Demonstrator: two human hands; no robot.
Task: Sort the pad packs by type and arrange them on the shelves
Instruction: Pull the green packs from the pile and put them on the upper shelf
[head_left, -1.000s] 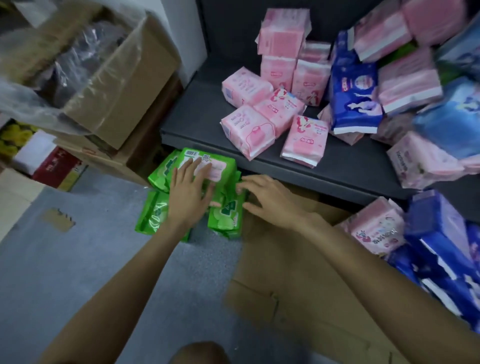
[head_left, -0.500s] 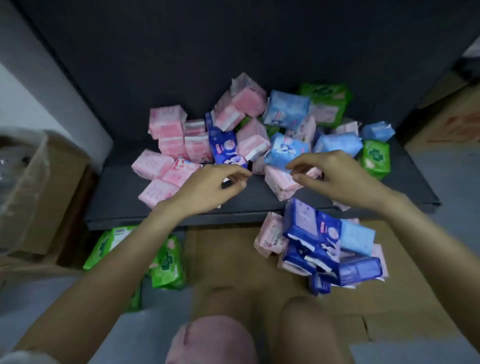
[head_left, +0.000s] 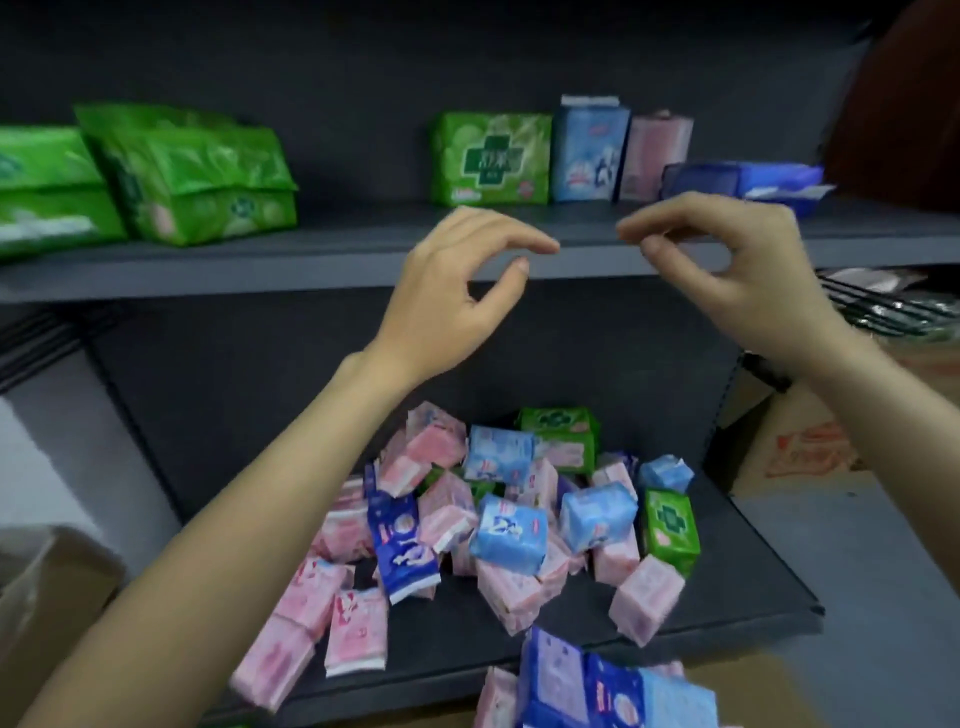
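- Hands are hovering before the front edge of the upper shelf (head_left: 311, 265): the left hand (head_left: 457, 291) and the right hand (head_left: 727, 260) are each loosely curled, fingertips and thumb apart, gripping nothing.
- Pad packs are lying mostly unsorted in a mixed heap (head_left: 519, 519) of pink, pale blue, dark blue and green on the lower shelf (head_left: 753, 587), directly beneath the hands.
- Green packs (head_left: 192, 182) are sitting grouped at the upper shelf's left, while a green pack (head_left: 491, 158), a pale blue pack (head_left: 589, 150) and a pink pack (head_left: 655, 153) are standing upright side by side, right of centre.
- Judging from this, the sorting is looking well short of done; taking one colour at a time and setting packs upright beside their match seems soundest.
- Open shelf is showing between the green group and the upright trio, the likeliest room; the upper shelf's lip is overhanging the heap, so lifting outward first is advisable.
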